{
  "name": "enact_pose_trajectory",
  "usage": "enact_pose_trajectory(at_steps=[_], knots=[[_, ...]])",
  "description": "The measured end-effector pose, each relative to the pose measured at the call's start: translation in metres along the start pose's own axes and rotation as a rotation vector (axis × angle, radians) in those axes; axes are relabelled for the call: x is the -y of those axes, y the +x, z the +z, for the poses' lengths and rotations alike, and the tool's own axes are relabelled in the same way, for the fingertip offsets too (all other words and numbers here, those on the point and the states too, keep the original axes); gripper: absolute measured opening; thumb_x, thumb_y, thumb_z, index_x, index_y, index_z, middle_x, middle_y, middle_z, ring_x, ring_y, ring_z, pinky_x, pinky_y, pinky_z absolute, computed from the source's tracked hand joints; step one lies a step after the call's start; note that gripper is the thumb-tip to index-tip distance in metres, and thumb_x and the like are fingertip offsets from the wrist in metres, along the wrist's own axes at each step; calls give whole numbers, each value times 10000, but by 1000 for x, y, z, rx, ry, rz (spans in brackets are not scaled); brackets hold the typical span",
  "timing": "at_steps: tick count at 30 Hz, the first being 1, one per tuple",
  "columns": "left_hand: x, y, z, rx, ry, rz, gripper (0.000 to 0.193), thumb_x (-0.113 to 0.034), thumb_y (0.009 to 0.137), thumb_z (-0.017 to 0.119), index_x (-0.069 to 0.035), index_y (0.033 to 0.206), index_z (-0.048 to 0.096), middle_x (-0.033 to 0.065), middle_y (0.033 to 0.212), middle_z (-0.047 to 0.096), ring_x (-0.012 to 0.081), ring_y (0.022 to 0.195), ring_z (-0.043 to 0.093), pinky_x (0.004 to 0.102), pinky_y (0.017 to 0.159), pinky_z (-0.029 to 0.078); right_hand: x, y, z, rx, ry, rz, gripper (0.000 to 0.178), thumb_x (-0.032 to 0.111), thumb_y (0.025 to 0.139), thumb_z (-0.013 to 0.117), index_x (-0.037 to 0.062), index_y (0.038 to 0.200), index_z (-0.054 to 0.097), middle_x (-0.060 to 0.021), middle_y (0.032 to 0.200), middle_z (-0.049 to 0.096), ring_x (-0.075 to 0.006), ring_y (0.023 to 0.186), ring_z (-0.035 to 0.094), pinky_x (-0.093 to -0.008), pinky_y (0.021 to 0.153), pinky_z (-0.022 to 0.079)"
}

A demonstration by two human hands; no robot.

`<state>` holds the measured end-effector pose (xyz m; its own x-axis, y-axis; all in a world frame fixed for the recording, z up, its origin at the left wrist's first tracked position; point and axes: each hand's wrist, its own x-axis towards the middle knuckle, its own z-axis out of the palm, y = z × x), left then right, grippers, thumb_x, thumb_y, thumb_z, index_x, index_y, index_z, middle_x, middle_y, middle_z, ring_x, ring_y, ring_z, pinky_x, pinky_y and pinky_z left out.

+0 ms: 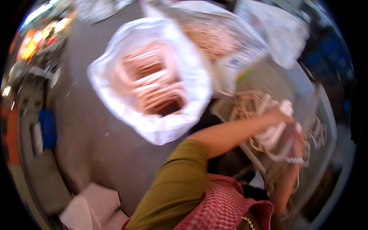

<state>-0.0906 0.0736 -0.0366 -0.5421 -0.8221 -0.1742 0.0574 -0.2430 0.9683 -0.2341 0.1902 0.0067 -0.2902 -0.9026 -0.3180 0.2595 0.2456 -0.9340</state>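
At the right, both hands meet over a stack of pale pink plastic frames (270, 134), blurred by motion. My left hand (280, 117) reaches across with its fingers closed round the stack's upper end. My right hand (297, 140) grips the outer side of the same stack, with a pale beaded band at its wrist. Below and beside the hands, more thin tan frame-like pieces (245, 104) lie heaped on a tray or table. Exact shapes are smeared.
A white sack (103, 90), rolled open, stands left of my arm with pale pink frames (147, 67) stacked inside. Behind it, another sack holds many thin tan pieces (211, 38). A grey rim (330, 122) curves along the right. A pale box (90, 205) sits at lower left.
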Motion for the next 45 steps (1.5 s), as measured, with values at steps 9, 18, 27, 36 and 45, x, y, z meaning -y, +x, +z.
enact_pose_trajectory(at_steps=[9, 18, 27, 36, 45], knots=[[-63, -32, -14, 250, -561, -147, 235, -70, 820, 705, -43, 1027, 597, 38, 923, 651, 143, 831, 631, 301, 715, 524, 21, 7, 95, -82, 361, -164, 362, 322, 997, 446, 18, 1152, 567, -110, 1091, 630, -202, 983, 615, -343, 857, 505], [-52, -47, -9, 347, -174, -92, 326, -16, 788, 700, -22, 1089, 575, 36, 940, 637, 118, 844, 613, 265, 735, 502, 39, 18, 44, 55, 478, 317, 420, 458, 925, 540, 53, 1000, 623, -106, 1029, 641, -230, 927, 596, -368, 818, 458], [-27, -31, -2, 116, 303, 182, 243, -156, 799, 656, 7, 971, 601, 117, 908, 655, 261, 841, 627, 342, 727, 480, 23, -6, 100, -446, -864, -1197, 139, 95, 830, 619, 9, 939, 633, -167, 1134, 586, -310, 997, 571, -377, 834, 458], [28, -34, -1, -187, 1048, 474, 353, -255, 828, 616, 15, 1050, 566, 201, 1024, 629, 312, 989, 606, 401, 816, 495, 53, -15, 122, 311, -972, -1073, 155, 144, 873, 580, 0, 904, 630, -104, 900, 644, -234, 810, 584, -327, 706, 461], [-72, -10, -62, -171, 268, -41, 362, -173, 760, 714, 78, 996, 605, 171, 881, 666, 214, 793, 645, 324, 683, 494, 143, 94, 123, -136, -794, -895, 282, 264, 880, 611, -18, 887, 630, -92, 777, 660, -131, 659, 576, -285, 617, 462]])
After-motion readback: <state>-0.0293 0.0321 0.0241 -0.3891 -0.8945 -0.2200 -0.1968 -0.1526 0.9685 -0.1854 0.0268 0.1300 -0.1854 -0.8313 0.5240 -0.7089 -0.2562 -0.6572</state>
